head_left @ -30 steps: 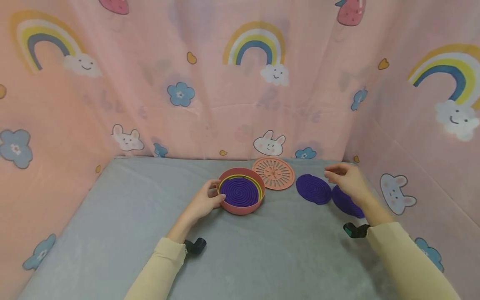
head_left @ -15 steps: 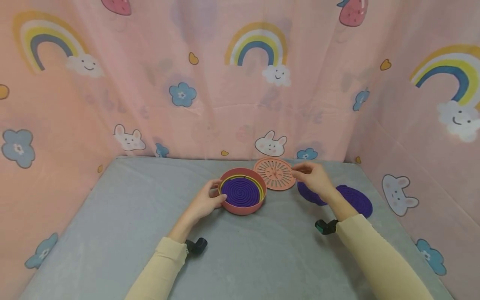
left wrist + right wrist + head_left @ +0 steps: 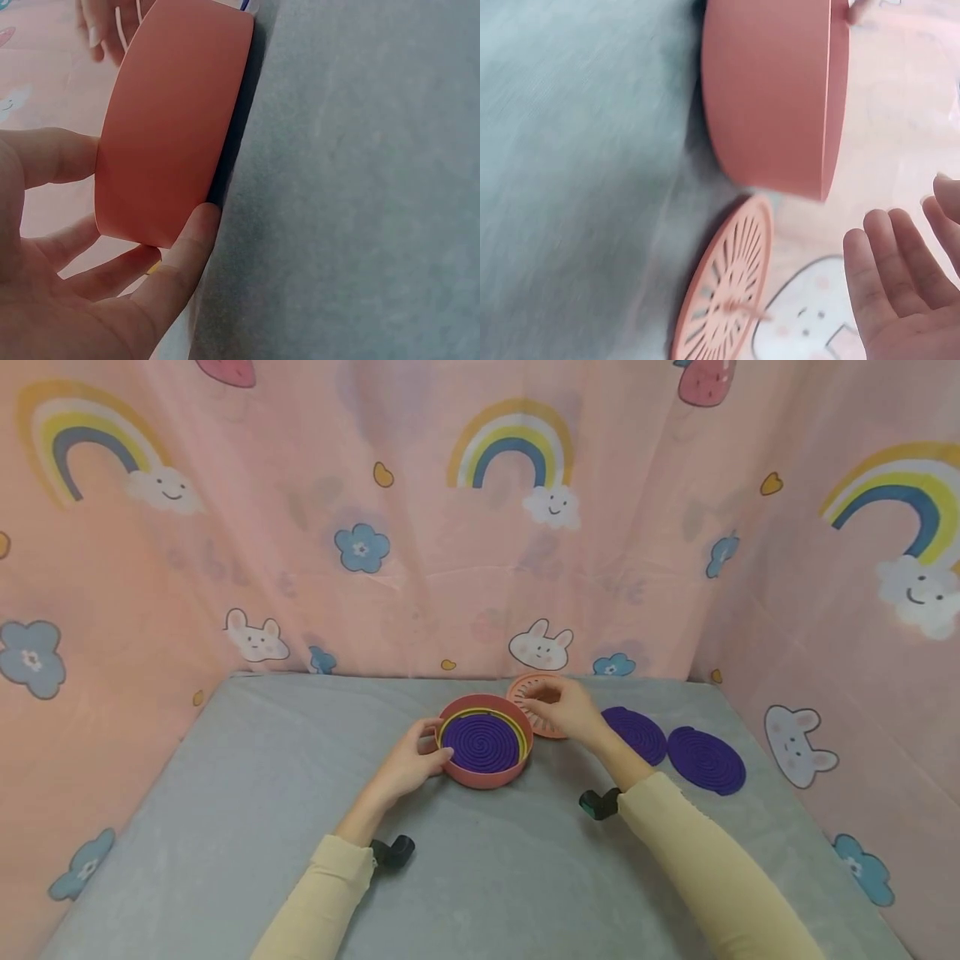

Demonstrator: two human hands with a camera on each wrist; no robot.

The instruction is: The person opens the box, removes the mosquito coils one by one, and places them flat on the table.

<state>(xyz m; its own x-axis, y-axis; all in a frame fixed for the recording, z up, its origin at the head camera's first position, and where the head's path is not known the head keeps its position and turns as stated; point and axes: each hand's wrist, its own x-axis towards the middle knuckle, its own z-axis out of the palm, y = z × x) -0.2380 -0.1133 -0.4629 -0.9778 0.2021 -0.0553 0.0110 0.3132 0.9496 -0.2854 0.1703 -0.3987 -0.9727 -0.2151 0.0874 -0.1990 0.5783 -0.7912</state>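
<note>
A round pink mosquito coil box (image 3: 483,782) stands on the grey cloth. Inside it lies a purple spiral mosquito coil (image 3: 480,745), with a yellow ring (image 3: 522,732) around its edge. My left hand (image 3: 408,766) holds the box by its left side, and the left wrist view has thumb and fingers spread about the pink wall (image 3: 172,120). In the air over the slotted pink lid (image 3: 739,281) is my right hand (image 3: 567,712), holding nothing, its fingers mostly straight in the right wrist view. It covers part of the lid in the head view. The lid has a thin pin at its centre.
Two more purple coils (image 3: 707,761) lie side by side to the right of the lid. A pink printed curtain (image 3: 420,610) hangs along the back and sides of the grey table surface (image 3: 480,877). Dark wrist cameras (image 3: 393,852) sit under both wrists.
My right hand has moved left, from above the two loose coils to over the lid. The left hand has stayed on the box.
</note>
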